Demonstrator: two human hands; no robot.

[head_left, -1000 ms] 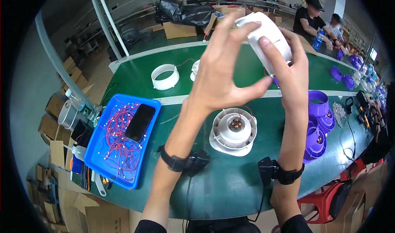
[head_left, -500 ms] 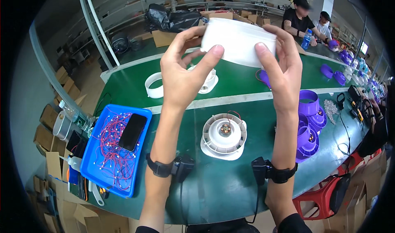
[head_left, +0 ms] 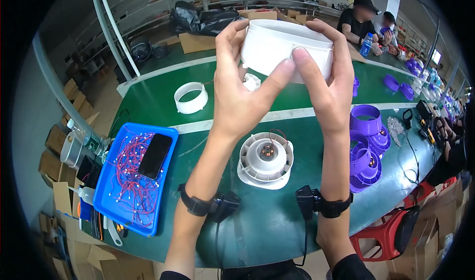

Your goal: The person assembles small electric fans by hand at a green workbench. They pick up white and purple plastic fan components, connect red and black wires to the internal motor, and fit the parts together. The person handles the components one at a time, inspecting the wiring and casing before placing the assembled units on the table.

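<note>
Raised above the green bench, a white plastic ring-shaped housing (head_left: 269, 45) is gripped from both sides, its open top edge showing. My left hand (head_left: 242, 82) holds its left side, with the thumb pressed on the near wall. On the opposite side, my right hand (head_left: 324, 77) wraps round it, thumb also on the near wall close to the left thumb. Below, a white fan base (head_left: 266, 159) with vanes, a copper-coloured coil in its centre and a thin red wire sits upright on the bench. Farther back lie a white ring (head_left: 191, 98) and another white part (head_left: 252, 82), partly hidden behind my left hand.
At left, a blue tray (head_left: 161, 215) holds red wires and a black phone (head_left: 155, 156). Purple housings (head_left: 366, 168) stand at right beside clear small parts (head_left: 396, 129). A red stool (head_left: 378, 235) is near the bench edge. Two people sit at the far right.
The white housing has tilted, so more of its open top shows. My left hand has shifted right, and both thumbs have slid closer together along its wall.
</note>
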